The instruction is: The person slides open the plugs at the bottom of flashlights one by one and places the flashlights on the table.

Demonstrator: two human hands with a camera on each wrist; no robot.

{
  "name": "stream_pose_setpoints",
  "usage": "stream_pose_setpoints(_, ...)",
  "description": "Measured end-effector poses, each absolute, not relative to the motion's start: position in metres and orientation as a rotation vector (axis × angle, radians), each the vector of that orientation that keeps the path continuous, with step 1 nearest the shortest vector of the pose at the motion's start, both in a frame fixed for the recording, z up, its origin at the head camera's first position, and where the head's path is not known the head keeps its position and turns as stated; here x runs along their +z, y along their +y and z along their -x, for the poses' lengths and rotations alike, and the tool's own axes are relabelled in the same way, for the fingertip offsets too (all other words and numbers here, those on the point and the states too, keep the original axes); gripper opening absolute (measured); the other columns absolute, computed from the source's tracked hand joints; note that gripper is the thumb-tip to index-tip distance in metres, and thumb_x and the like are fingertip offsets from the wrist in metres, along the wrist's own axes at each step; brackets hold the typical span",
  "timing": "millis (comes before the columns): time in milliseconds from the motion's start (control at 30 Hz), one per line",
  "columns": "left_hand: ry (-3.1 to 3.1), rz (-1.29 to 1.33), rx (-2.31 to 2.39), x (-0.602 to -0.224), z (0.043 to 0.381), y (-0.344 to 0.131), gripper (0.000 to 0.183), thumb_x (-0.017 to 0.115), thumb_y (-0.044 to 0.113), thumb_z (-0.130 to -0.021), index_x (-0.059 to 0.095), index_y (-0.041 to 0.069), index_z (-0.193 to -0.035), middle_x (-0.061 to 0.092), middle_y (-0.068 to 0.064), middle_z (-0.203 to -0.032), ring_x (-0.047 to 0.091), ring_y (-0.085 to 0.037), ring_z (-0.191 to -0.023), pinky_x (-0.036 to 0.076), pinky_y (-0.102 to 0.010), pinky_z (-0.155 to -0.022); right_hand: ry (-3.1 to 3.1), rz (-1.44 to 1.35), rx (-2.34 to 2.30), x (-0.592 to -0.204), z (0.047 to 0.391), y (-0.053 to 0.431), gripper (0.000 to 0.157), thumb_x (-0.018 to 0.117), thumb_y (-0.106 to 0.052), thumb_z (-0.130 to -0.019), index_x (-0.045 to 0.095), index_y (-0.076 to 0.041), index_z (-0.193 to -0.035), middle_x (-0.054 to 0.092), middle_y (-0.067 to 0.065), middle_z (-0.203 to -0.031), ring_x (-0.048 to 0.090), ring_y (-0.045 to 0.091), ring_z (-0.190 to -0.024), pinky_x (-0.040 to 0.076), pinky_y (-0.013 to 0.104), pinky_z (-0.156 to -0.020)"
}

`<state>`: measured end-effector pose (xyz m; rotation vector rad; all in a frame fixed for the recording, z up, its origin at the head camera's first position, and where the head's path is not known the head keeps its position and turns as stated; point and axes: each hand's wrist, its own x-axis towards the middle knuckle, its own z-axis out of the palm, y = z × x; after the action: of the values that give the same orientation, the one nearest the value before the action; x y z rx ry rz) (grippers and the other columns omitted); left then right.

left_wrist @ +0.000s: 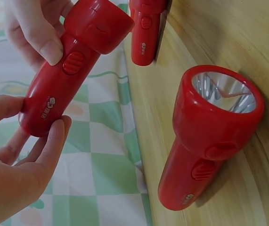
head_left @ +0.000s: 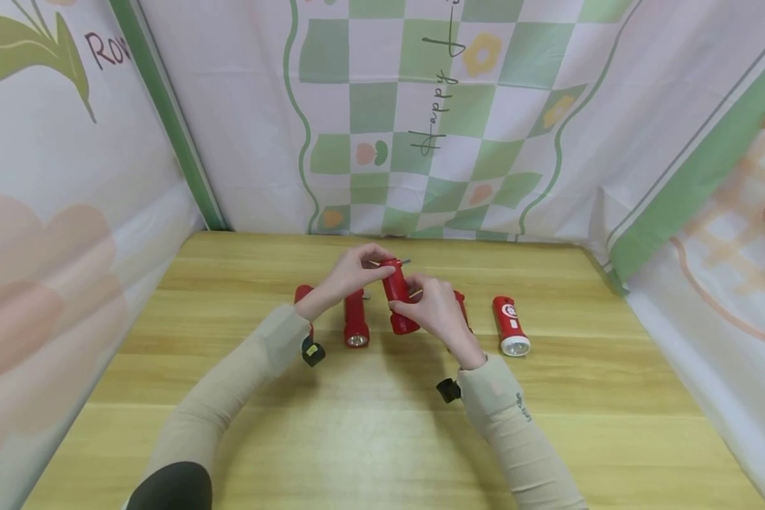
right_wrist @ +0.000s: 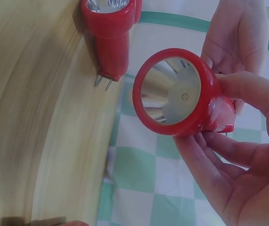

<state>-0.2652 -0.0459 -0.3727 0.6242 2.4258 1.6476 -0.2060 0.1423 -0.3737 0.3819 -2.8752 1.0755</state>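
Observation:
Both hands hold one red flashlight (head_left: 396,290) above the table. My left hand (head_left: 355,275) pinches its tail end, where a metal prong (head_left: 406,261) sticks out. With thumb and fingers, my right hand (head_left: 435,304) grips it nearer the head. The left wrist view shows the ribbed switch (left_wrist: 73,63) on the flashlight's side, facing that camera. In the right wrist view the wide lens (right_wrist: 172,92) faces the camera. Another red flashlight (head_left: 355,319) lies just left of the held one, lens toward me.
A red flashlight (head_left: 302,291) is partly hidden behind the left wrist, and another red one (head_left: 461,301) behind the right hand. Farther right lies a red flashlight with a white head (head_left: 510,326). Printed curtains (head_left: 248,142) hang behind and beside the wooden table (head_left: 357,439).

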Motion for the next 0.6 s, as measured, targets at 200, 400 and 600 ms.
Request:
stream_pose_setpoints(200, 2.419, -0.611, 1.626, -0.376, 0.271, -0.045, 0.030, 0.068, 0.023, -0.094, 0.066, 0.008, -0.120, 0.069, -0.012, -0.121, 0.068, -0.027, -0.105, 0.057, -0.037, -0.095, -2.887, -0.384, 1.087, -0.374, 0.208, 0.142, 0.040, 0.075, -0.024, -0.087, 0.067, -0.001, -0.119, 0.074, 0.017, -0.110, 0.073, 0.028, -0.092, 0.062, 0.040, -0.077)
stream_pose_setpoints(400, 2.431, -0.609, 1.591, -0.379, 0.275, -0.044, 0.031, 0.068, 0.027, -0.095, 0.067, 0.010, -0.121, 0.069, -0.010, -0.121, 0.068, -0.025, -0.105, 0.057, -0.036, -0.093, -2.898, -0.376, 1.096, -0.374, 0.209, 0.142, 0.038, 0.074, -0.025, -0.088, 0.068, -0.002, -0.118, 0.075, 0.016, -0.108, 0.073, 0.028, -0.093, 0.062, 0.039, -0.077)
stream_pose_setpoints(600, 2.409, -0.615, 1.587, -0.381, 0.279, -0.043, 0.031, 0.067, 0.027, -0.095, 0.067, 0.010, -0.121, 0.070, -0.010, -0.119, 0.068, -0.024, -0.105, 0.058, -0.034, -0.091, -2.915, -0.366, 1.121, -0.376, 0.211, 0.144, 0.036, 0.073, -0.025, -0.089, 0.069, -0.003, -0.117, 0.075, 0.015, -0.107, 0.073, 0.028, -0.093, 0.062, 0.038, -0.078)
